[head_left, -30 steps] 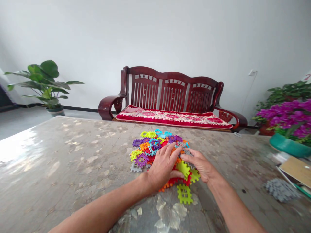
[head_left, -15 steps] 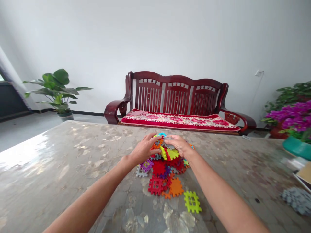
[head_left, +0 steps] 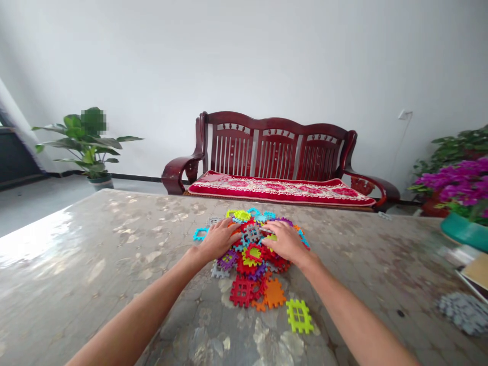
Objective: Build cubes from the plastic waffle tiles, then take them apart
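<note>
A heap of colourful plastic interlocking tiles with notched edges lies between my two hands on the table. My left hand [head_left: 220, 239] rests on the heap's left side, its fingers stretched over the pieces. On the right side, my right hand [head_left: 284, 239] lies over the tiles with its fingers apart. Between them show a grey window tile [head_left: 252, 233] and a red ring-shaped tile [head_left: 253, 252] over a lime one. Nearer me are a red window tile [head_left: 241, 291], an orange tile [head_left: 274, 293] and a lime window tile [head_left: 299, 315] set apart from the heap.
The patterned table [head_left: 125, 264] stretches to both sides. A pile of grey pieces [head_left: 463, 311] sits at the right edge, near a teal pot [head_left: 463, 233] of purple flowers. Behind the table stands a wooden bench [head_left: 276, 147]; a potted plant [head_left: 89, 145] is at left.
Both hands have moved apart and flattened onto the heap. The lime and red pieces that were between them now lie in the heap, and more tiles show at its back.
</note>
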Available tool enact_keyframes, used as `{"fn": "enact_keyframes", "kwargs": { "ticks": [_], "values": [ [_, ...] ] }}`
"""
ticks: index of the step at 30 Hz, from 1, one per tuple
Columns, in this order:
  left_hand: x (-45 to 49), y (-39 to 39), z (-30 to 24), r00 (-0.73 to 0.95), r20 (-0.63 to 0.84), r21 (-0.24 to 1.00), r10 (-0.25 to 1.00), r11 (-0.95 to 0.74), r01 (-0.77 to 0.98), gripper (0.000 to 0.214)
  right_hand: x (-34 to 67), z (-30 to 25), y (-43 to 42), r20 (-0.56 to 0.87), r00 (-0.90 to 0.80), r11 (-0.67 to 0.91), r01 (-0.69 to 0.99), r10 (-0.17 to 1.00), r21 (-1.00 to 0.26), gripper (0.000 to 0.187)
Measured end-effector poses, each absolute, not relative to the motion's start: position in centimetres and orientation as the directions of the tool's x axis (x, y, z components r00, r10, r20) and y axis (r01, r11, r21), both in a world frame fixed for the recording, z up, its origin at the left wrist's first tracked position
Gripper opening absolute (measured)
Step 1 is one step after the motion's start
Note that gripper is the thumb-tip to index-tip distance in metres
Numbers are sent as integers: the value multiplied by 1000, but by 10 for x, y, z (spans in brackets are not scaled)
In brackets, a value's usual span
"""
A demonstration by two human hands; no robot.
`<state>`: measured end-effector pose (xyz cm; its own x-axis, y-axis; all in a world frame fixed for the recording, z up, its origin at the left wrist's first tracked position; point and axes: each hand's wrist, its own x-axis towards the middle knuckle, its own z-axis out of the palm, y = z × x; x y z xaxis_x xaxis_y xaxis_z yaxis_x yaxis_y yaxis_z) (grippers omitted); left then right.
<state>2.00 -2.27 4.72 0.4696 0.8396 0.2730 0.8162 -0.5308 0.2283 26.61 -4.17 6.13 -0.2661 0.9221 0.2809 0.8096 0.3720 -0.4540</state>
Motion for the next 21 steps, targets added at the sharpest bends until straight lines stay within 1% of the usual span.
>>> {"fn": "enact_keyframes", "kwargs": {
  "ticks": [2, 4, 6, 7, 8, 10, 11, 12, 13, 15, 17, 19, 21],
  "values": [
    [21, -32, 51, 439, 327, 217, 837, -519, 827, 38, 271, 61, -46, 304, -230, 348, 836, 924, -424, 37],
    [20, -45, 56, 438, 407, 216, 801, -551, 806, 40, 277, 62, -54, 347, -166, 317, 839, 923, -443, 37],
    [15, -61, 58, 501, 441, 210, 744, -629, 749, 44, 283, 62, -67, 377, -89, 280, 826, 922, -489, 34],
    [12, -69, 58, 558, 423, 205, 714, -676, 708, 48, 286, 62, -76, 369, -55, 256, 812, 928, -525, 31],
    [8, -78, 57, 612, 393, 206, 686, -715, 669, 53, 288, 61, -85, 335, -32, 228, 792, 942, -566, 27],
    [3, -93, 52, 688, 322, 217, 651, -758, 616, 68, 291, 57, -107, 190, -46, 160, 750, 981, -642, 24],
    [2, -100, 48, 709, 285, 223, 645, -764, 605, 77, 290, 55, -117, 102, -76, 125, 740, 992, -661, 28],
    [2, -106, 44, 719, 252, 225, 648, -762, 608, 85, 289, 52, -127, 28, -112, 102, 744, 993, -660, 37],
    [4, -112, 41, 718, 219, 222, 661, -750, 623, 94, 287, 50, -136, -16, -140, 97, 759, 990, -643, 48],
    [10, -120, 36, 688, 154, 207, 709, -704, 679, 105, 280, 47, -150, -46, -173, 115, 808, 984, -579, 73],
    [19, -126, 36, 639, 86, 182, 764, -643, 744, 107, 270, 46, -157, -51, -182, 131, 851, 982, -509, 89],
    [28, -129, 41, 597, 29, 153, 802, -594, 790, 103, 261, 45, -158, -56, -174, 127, 872, 983, -472, 93],
    [36, -129, 47, 586, 0, 140, 810, -580, 802, 96, 253, 44, -156, -45, -165, 124, 871, 985, -475, 90]
  ]
}}
